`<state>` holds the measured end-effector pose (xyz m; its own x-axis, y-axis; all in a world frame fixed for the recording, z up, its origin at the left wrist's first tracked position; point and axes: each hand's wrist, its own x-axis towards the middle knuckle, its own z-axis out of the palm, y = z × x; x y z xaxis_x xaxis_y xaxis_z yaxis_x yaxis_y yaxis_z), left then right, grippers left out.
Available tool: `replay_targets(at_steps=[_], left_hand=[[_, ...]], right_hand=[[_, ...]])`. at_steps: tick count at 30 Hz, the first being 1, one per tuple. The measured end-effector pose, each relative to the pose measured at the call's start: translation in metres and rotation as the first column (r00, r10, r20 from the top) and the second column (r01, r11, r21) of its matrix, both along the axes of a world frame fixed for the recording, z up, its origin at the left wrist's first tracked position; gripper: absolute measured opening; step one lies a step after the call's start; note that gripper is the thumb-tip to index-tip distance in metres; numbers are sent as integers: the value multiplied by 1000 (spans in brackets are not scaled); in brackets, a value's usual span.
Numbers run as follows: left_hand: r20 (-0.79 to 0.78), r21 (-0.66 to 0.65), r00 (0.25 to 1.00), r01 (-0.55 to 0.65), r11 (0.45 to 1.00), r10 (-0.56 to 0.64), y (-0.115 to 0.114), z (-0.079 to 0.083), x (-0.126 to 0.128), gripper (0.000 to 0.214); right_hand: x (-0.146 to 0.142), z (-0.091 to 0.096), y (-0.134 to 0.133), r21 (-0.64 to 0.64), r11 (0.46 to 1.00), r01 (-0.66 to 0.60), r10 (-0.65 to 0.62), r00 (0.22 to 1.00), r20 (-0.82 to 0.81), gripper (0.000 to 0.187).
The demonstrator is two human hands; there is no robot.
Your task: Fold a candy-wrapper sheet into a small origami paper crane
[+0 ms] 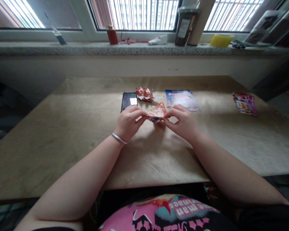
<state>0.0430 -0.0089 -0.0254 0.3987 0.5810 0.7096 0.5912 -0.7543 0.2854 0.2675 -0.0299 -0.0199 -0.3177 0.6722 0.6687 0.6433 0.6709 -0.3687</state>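
Folded printed paper, held at two corners between the hands

Item in work: one orange-and-blue printed paper [158,111], folded to a pointed form with the peak toward the window. Condition: creases are made and a triangular face stands up; the lower edge appears loose, so the folding is judged part done, with more shaping probably left.

Finished stock, as judged: a small group of red-and-white folded paper pieces [144,94], standing behind the item in work; exact count unclear.

Unfolded stock: blue printed sheets [181,98], flat, behind the right hand; pink printed sheets [245,103], fanned, well apart at the right. Whether these belong to the work cannot be told.

Position: the paper lies between the hands, over the middle of the table [69,128]; contact with the tabletop cannot be told. Left hand [132,121]: thumb and fingers pinching the paper's left corner. Right hand [181,122]: likewise pinching the right corner. Adjacent: a dark phone [129,100], just behind the left hand.
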Motion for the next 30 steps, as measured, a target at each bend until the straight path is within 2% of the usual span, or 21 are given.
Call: replay_targets(at_steps=[4,9,13,19,27,30], left_hand=[[3,53,1000,1,999,-1,-3,3,0,13],[126,73,991,23,997,-32,-5,5,1,12],[183,90,981,43,995,-59,-4,6,2,14],[160,124,979,105,987,-124,-6,7,4,16],[87,-10,975,204,979,-203,-9,4,7,18],[89,-40,960,268,963,-264,-10,4,7,19]], right_hand=[[0,0,0,8,1000,-13,13,1000,-27,8],[-1,4,-2,25,999,-43,44,998,-55,7],[-1,4,-3,-19,998,-56,54,997,-59,7],[-1,1,-2,-96,995,-7,-1,997,-81,3],[-1,0,1,-154,985,75,-84,995,-52,3],[-1,0,2,-132,986,104,-109,994,-25,5]])
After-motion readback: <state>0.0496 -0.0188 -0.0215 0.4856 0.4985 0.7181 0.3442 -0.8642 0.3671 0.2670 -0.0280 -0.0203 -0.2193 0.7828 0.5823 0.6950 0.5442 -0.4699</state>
